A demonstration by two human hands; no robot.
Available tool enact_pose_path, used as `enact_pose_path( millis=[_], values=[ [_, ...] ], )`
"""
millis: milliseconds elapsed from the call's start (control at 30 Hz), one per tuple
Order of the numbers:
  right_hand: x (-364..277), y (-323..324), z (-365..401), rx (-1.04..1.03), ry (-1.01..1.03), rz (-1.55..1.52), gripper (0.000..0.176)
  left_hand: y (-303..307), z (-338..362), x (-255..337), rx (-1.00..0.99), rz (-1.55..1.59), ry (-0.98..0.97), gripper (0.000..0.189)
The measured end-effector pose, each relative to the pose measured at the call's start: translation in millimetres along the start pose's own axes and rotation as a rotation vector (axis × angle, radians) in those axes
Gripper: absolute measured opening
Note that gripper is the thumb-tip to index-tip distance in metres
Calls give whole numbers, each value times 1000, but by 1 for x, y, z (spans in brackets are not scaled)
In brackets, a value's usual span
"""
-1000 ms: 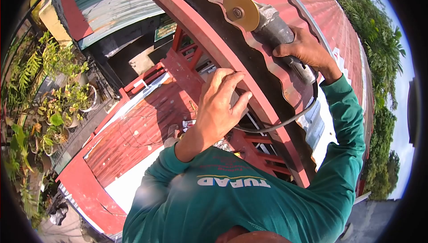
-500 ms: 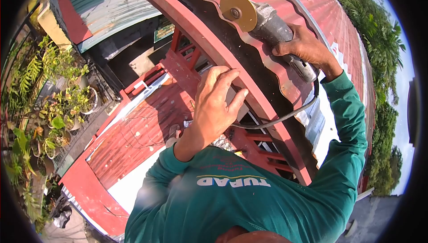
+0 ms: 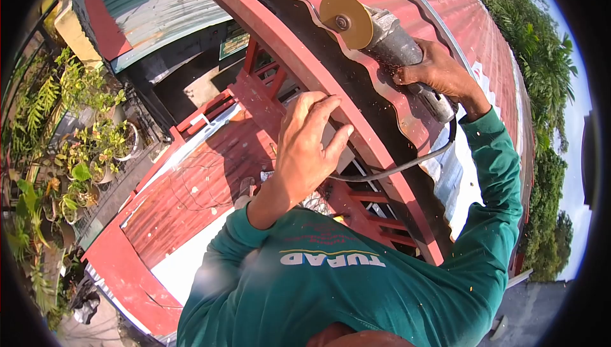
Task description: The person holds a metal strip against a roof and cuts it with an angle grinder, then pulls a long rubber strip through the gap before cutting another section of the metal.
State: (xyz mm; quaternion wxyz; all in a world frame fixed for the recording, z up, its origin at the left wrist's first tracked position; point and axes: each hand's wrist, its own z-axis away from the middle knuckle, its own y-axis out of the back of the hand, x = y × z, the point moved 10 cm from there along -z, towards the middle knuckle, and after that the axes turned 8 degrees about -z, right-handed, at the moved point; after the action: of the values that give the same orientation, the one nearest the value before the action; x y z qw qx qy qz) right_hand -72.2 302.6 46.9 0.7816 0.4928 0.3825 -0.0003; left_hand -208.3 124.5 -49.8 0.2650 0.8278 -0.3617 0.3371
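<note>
While the person leans out from high up, the wavy red roof sheet (image 3: 445, 9) fills the top of the view. Its raw edge runs down beside a curved red beam (image 3: 286, 48). Far below lie a lower red roof (image 3: 191, 188) and a row of potted plants (image 3: 89, 143), so the drop is plain to see.

The grinder (image 3: 394, 41) lies along the sheet's edge with its yellow disc (image 3: 345, 11) at the wavy lip of the metal, touching it or just off it; I cannot tell which. The right hand (image 3: 439, 70) has its grip closed fully round the grinder's grey body, near the tail where the black cable (image 3: 407, 162) leaves and loops down under the beam. The left hand (image 3: 305, 149) rests on the beam palm down with fingers spread, its grip open and holding nothing. A few bright specks show over the green sleeve (image 3: 490, 175).

From where I stand, the worry is the one-handed hold. If the disc jams in the thin sheet, the tool could kick back down the edge toward the bare left hand. The cable hangs close to the sharp metal, where it might snag or chafe. With weight on a flat palm, a slip on the painted beam could tip the body toward the drop.
</note>
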Motion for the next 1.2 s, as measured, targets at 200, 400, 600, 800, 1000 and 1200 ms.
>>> enact_pose_path(
  millis=[200, 400, 600, 800, 1000, 1200],
  values=[
    [0, 3, 3, 13, 22, 21, 49, 1, 2, 1, 9, -13, -14, 48],
    [12, 10, 3, 34, 26, 58, 55, 1, 3, 2, 12, -8, -7, 49],
    [18, 12, 6, 37, 13, 20, 56, 1, 2, 3, 19, -7, -13, 48],
    [13, 13, 10, 21, 69, 47, 54, 1, 2, 3, 26, -20, -16, 47],
    [19, 13, 10, -2, -23, 76, 57, 0, 3, 3, 33, -18, -19, 48],
    [17, 17, 11, 32, 43, 64, 60, -1, 4, 2, 46, -37, -10, 48]
  ],
)
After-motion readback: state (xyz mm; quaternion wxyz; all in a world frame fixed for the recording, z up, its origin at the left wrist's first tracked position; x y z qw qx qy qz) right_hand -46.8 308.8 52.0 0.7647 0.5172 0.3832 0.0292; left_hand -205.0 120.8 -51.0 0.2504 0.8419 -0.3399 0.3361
